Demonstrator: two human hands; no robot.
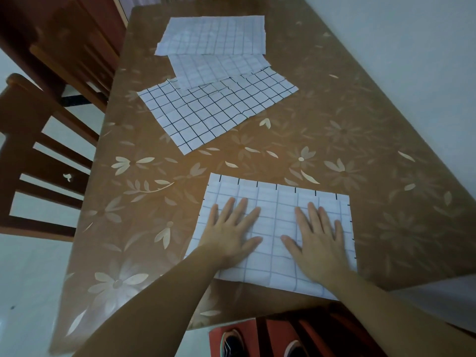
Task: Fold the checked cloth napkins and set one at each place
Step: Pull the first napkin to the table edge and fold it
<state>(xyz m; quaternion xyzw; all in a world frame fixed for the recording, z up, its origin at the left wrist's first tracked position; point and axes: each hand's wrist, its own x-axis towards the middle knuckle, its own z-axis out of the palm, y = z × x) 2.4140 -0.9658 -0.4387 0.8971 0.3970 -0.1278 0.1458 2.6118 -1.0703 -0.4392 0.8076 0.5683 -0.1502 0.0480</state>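
Left hand [230, 234] and right hand [318, 243] lie palm-down and side by side on the nearest checked napkin [277, 217], fingers spread and flat. Neither grip is closed on anything: both hands press on the cloth without pinching or lifting it. This napkin lies faint-side up, its grid lines pale; along the far and right edges short dark ticks of the layer beneath show past the upper layer, so that the cloth is doubled over. It rests on the near part of the counter [334, 140], its near edge reaching the counter's front edge.

Farther along the counter, well apart from the hands, three more napkins lie flat. The middle napkin [206, 112], with dark grid lines, sits at an angle. A pale napkin [219, 69] overlaps its far edge, and the farthest napkin [213, 34] overlaps that one in turn.

The counter carries a brown floral cover. A wooden chair [38, 161] stands at its left side, and a second chair [77, 47] beyond it. Below the front edge, two shoes [233, 343] rest on a red surface.
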